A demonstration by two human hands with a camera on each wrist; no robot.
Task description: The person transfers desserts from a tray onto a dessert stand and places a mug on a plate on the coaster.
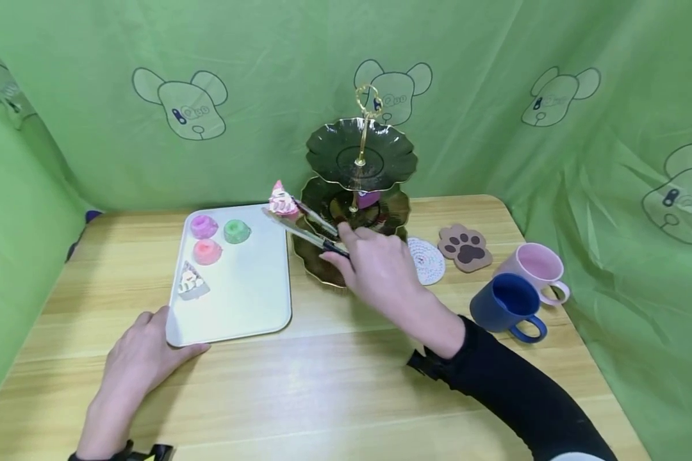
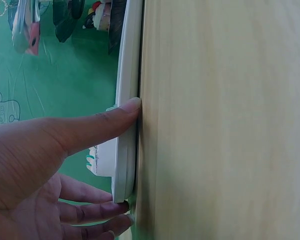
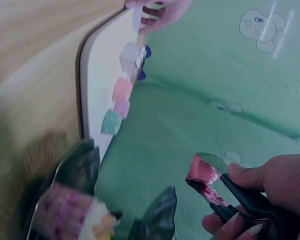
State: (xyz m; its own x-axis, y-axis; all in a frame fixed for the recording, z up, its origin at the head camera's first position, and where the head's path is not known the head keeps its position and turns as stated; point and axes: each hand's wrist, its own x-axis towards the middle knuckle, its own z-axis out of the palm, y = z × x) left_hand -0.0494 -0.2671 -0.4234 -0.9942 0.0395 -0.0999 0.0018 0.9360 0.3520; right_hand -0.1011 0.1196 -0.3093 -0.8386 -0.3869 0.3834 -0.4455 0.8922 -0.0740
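My right hand [image 1: 383, 269] holds black-handled tongs [image 1: 308, 234] beside the three-tier dark stand [image 1: 330, 150]. Between the tong tips is a pink toy cake slice [image 1: 282, 202], raised left of the stand's middle tier; it also shows in the right wrist view. On the left, my left hand [image 1: 144, 352] grips the near-left corner of a white tray [image 1: 245, 288], its thumb along the near edge [image 2: 126, 150]. The tray bears a purple toy donut [image 1: 204, 226], a green donut [image 1: 237, 231], a pink donut [image 1: 207, 251] and a white cake slice [image 1: 193, 283].
A purple-and-white toy cake [image 3: 65, 215] sits on the stand, mostly hidden in the head view. Right of the stand lie a round woven coaster [image 1: 427, 261] and a paw-shaped coaster [image 1: 464, 247]. A pink mug [image 1: 539, 264] and blue mug [image 1: 504, 304] stand near the table's right edge.
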